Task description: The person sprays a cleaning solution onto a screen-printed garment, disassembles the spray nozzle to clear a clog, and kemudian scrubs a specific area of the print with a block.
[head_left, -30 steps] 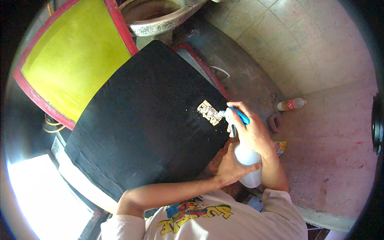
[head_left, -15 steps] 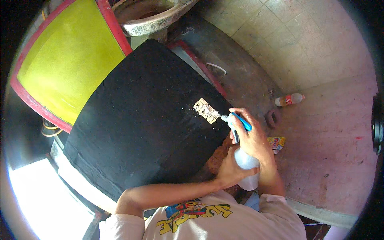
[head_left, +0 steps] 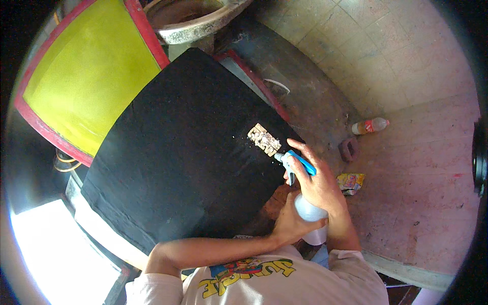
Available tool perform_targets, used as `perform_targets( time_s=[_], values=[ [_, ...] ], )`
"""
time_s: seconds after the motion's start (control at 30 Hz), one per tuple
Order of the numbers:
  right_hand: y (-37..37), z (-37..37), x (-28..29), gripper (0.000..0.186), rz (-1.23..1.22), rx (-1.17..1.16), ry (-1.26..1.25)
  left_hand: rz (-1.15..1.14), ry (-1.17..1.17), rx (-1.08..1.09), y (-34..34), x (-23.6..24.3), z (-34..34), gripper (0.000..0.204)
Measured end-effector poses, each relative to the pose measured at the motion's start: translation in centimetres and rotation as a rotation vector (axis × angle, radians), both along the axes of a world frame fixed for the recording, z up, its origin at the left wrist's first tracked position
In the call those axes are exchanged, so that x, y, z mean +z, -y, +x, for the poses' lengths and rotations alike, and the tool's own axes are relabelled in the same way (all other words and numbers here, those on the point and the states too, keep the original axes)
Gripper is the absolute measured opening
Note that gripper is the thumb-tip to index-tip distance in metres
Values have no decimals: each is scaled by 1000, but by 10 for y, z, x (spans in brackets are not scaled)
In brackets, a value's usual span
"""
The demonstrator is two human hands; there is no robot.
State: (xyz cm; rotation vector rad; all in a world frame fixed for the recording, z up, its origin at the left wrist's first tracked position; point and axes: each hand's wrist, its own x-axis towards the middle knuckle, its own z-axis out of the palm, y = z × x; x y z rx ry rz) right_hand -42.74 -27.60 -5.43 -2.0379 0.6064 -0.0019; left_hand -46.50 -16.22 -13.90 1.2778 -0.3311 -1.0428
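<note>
Both my hands are on a spray bottle [head_left: 309,208] with a translucent white body and a blue-and-grey trigger head. My left hand [head_left: 291,222] wraps round the body from the left. My right hand [head_left: 321,184] grips the trigger head, its index finger stretched forward above the blue part. Just beyond the nozzle lies a small tan slab with cut-out or raised shapes [head_left: 264,140], likely wooden, dusted with white bits. It rests on a black cloth [head_left: 178,142] near the cloth's right edge. A few white specks lie on the cloth around it.
A yellow-green panel with a red frame [head_left: 91,76] stands at the left. Behind the cloth is a worn round basin [head_left: 198,28]. On the floor at right are a plastic bottle [head_left: 370,126], a dark pinkish block [head_left: 348,149] and a yellow wrapper [head_left: 351,183].
The nozzle has shifted slightly left and nearer to me, by the slab's near end. My hands keep their hold on the bottle. The slab stays in place on the cloth.
</note>
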Motion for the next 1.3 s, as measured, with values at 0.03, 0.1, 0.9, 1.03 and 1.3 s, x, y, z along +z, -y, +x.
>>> perform_targets(
  time_s=[0.03, 0.1, 0.9, 1.03, 1.3],
  values=[
    [1, 1, 0, 45, 23, -9, -13, 24, 20, -6, 0, -1, 0, 110],
    [3, -1, -5, 46, -13, -9, 28, 68, 52, -33, 1, 2, 5, 110],
    [109, -152, -98, 45, -316, -962, 220, 33, 389, -143, -65, 76, 139, 46],
    [190, -185, -192, 49, -800, -1024, 87, 239, 744, 300, -121, 69, 224, 36],
    [312, -251, -313, 53, -1156, -1319, -49, 585, 927, 627, -237, 51, 331, 41]
  ],
)
